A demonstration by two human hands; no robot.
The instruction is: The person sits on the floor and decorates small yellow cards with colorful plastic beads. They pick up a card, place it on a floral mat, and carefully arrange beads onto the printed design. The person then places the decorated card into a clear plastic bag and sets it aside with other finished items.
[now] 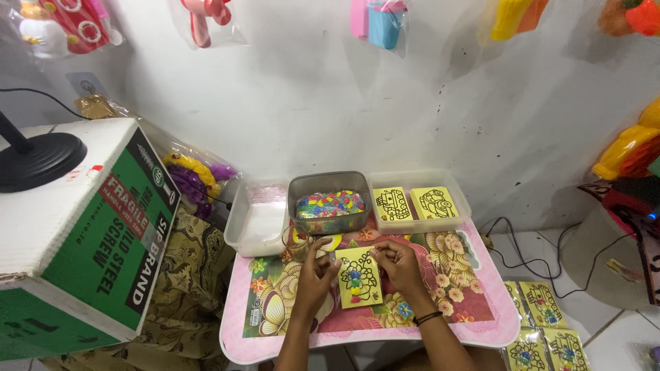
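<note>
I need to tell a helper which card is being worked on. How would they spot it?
On the pink flowered table, below the grey tub of coloured bits, a yellow card lies between both hands. Unlike the two yellow cards in the clear tray, its black outline is partly filled with colour.

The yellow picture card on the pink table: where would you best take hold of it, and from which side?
Pinch the yellow card at its top corners, coming from above and the near side, as the left hand and right hand sit now. It is thin, lies flat on the table, and its coloured middle stays untouched that way.
</note>
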